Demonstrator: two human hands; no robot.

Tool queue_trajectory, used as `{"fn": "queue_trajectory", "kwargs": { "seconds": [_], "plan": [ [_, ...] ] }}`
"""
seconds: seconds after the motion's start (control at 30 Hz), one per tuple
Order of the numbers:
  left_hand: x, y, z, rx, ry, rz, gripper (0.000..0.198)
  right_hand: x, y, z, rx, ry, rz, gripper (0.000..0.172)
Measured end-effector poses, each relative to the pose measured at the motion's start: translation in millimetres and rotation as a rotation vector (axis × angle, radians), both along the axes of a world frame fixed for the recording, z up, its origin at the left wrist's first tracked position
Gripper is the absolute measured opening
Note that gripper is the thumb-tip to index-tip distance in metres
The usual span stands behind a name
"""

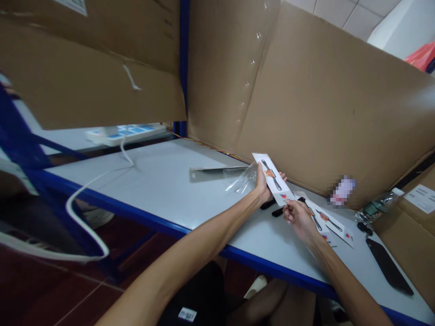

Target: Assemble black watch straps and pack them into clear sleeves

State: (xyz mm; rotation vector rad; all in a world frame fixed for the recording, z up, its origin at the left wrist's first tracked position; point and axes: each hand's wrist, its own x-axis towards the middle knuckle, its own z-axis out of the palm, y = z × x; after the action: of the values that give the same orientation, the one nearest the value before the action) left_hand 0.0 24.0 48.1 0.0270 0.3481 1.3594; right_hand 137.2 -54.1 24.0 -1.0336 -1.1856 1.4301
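Observation:
A long white printed card (271, 177), with a picture of a black tool with an orange middle, is held tilted above the table. My left hand (262, 184) is closed around its left side, with fingertips showing past the far edge. Its lower end is pinched by my right hand (299, 216) between thumb and fingers. Similar printed cards (329, 222) lie on the table beside my right hand, partly hidden by it. Beneath the held card, black handle-like pieces (277, 212) show in part. Crumpled clear plastic (242, 181) lies just left of my left hand.
A long flat item in clear wrapping (210, 174) lies on the grey table (159, 181). At right are a plastic bottle (379, 206), small black round things (364, 228) and a black phone-like slab (389, 267). A white cable (73, 203) hangs over the left edge. Cardboard (316, 99) walls the back.

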Motion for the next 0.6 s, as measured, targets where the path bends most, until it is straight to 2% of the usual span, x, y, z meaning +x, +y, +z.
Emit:
{"fn": "queue_trajectory", "kwargs": {
  "seconds": [0.3, 0.6],
  "plan": [
    [0.1, 1.1, -1.5, 0.022, 0.042, 0.038, 0.072, 1.7, -2.5, 3.7, -0.042, -0.008, 0.018, 0.037],
    [-5.5, 2.2, 5.9, 0.078, 0.072, 0.088, 0.078, -0.8, -2.0, 3.7, -0.047, -0.003, -0.005, 0.037]
  ]
}}
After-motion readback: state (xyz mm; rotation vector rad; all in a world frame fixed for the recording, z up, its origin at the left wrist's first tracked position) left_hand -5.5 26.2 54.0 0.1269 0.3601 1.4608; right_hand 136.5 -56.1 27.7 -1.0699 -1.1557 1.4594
